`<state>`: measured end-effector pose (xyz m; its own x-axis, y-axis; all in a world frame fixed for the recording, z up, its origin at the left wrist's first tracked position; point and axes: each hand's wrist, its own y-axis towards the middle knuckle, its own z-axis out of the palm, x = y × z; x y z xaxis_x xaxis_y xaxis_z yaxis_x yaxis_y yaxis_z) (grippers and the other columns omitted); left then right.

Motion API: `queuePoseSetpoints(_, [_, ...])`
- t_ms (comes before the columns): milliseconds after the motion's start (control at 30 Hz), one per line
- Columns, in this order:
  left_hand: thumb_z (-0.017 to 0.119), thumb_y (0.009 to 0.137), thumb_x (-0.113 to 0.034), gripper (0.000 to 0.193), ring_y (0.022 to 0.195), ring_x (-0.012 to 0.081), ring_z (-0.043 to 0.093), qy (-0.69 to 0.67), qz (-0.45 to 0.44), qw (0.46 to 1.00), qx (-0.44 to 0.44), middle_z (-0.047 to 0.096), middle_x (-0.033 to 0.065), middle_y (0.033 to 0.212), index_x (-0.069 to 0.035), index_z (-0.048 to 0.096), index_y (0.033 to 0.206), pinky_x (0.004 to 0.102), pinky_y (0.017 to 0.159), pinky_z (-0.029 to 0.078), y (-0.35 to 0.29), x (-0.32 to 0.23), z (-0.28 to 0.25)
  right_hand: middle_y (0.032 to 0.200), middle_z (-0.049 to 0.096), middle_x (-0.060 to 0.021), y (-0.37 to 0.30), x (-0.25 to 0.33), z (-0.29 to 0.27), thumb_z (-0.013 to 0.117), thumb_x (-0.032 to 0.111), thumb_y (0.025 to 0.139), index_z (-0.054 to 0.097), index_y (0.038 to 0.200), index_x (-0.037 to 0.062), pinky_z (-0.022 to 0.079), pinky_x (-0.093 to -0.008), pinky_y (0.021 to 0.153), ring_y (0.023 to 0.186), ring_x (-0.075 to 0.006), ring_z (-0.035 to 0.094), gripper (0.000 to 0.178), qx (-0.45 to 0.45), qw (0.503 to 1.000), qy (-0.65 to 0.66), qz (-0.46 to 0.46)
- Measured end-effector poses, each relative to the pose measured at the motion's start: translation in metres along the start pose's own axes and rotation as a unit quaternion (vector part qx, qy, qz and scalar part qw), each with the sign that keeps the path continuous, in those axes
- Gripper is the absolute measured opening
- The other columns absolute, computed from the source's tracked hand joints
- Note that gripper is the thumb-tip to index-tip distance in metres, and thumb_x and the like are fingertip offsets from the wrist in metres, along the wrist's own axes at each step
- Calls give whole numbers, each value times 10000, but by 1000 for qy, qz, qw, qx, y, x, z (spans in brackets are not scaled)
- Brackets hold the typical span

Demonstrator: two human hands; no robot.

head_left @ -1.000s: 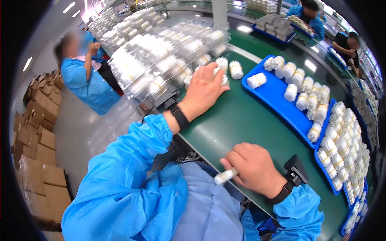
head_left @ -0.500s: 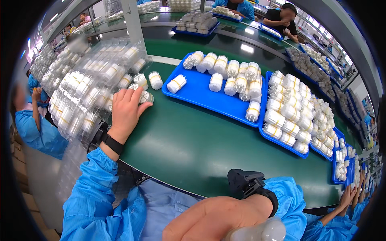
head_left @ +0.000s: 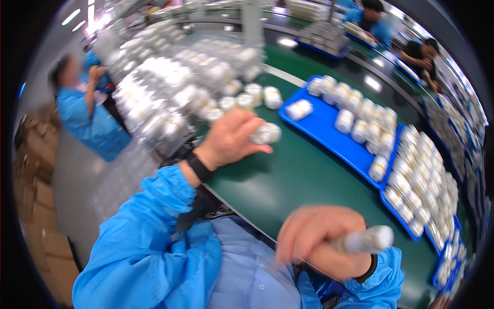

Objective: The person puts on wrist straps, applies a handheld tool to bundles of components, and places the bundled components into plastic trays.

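Observation:
My left hand (head_left: 231,136) is over the belt's left side, beside the crowd of white cylinders. Its thumb stands apart from the bent fingers. A white cylinder in clear plastic (head_left: 265,133) lies in the gap by thumb and forefinger, touching or nearly so; no firm hold shows. My right hand (head_left: 324,234), smeared by motion, is closed around a clear plastic-wrapped cylinder (head_left: 366,240) with a whitish end, above the belt's near edge. Part of that cylinder is hidden by the fingers. Another white cylinder (head_left: 272,97) stands beyond my left hand.
A blue tray (head_left: 319,129), partly filled with white cylinders, sits on the green belt (head_left: 247,180). Fuller trays (head_left: 419,180) continue rightward. Clear plastic packs of cylinders (head_left: 164,87) pile up on the left. Cardboard boxes (head_left: 43,190) stand on the floor; a person in blue (head_left: 87,113) is near them.
The view has swung left, so the trays sit farther right in the picture. My right hand has turned and lifted, showing more of its cylinder. My left hand remains by the same cylinder.

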<state>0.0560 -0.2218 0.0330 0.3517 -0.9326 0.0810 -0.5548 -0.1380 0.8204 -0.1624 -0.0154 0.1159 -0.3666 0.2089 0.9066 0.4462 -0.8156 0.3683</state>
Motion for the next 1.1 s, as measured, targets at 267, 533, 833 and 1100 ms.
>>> queuePoseSetpoints(267, [850,748,-380,610,815,298,641,-49,9,997,51,647,131,1018,0,622,1168,387,699,542,14,-55,-83,851,561,-92,14,-86,-55,679,92,722,592,866,54,490,-396,683,798,-284,591,173,43,694,-707,-132])
queuePoseSetpoints(533, [764,874,-361,517,906,361,662,125,-70,984,102,656,178,1058,-19,629,1237,406,781,548,63,-29,-183,838,529,-85,19,-88,-53,651,111,755,584,846,62,478,-369,715,842,-257,567,123,86,665,-734,-110])
queuePoseSetpoints(833, [696,941,-444,476,915,311,683,115,-29,930,349,702,152,1031,-39,648,1187,420,809,539,158,164,-167,823,511,-85,19,-86,-49,644,106,760,576,837,60,466,-368,697,811,-254,547,112,84,666,-734,-106])
queuePoseSetpoints(1100, [755,910,-412,436,934,273,672,77,-221,823,517,702,117,1056,-85,653,1181,398,828,530,163,203,-97,825,517,-84,17,-87,-51,641,105,763,581,841,58,468,-364,700,817,-252,552,109,80,663,-737,-108])
